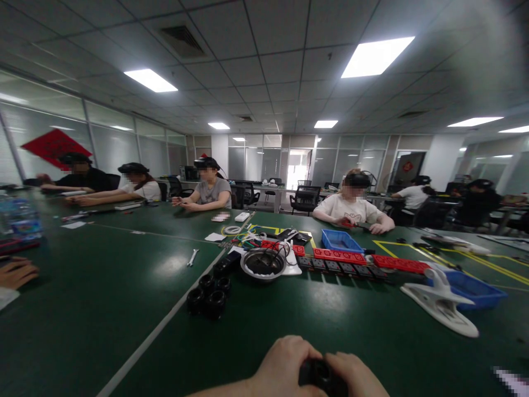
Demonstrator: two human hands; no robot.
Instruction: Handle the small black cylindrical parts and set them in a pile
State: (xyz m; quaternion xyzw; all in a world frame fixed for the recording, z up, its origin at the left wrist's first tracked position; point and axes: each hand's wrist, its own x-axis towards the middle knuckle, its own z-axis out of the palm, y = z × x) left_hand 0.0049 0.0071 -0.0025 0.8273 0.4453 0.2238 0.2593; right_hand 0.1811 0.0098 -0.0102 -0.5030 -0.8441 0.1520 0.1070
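Observation:
At the bottom edge of the head view, my left hand (pixel 284 361) and my right hand (pixel 356 376) are closed on a small black part with a round opening (pixel 321 376). My left fingers wrap round its left side, while my right hand grips it from the right. The fingers cover much of the part, so its exact kind cannot be told. It is held over the near edge of the green table (pixel 248 344). Several black ring-shaped parts (pixel 208 298) stand in a cluster farther up and to the left.
Beyond the rings sits a metal bowl (pixel 263 275). Red socket strips (pixel 339 256), two blue trays (pixel 341 241) and a white clamp-like stand (pixel 440 309) lie to the right. A wrench (pixel 192 257) rests left. Several people sit around; a co-worker's hand (pixel 19 273) shows at far left.

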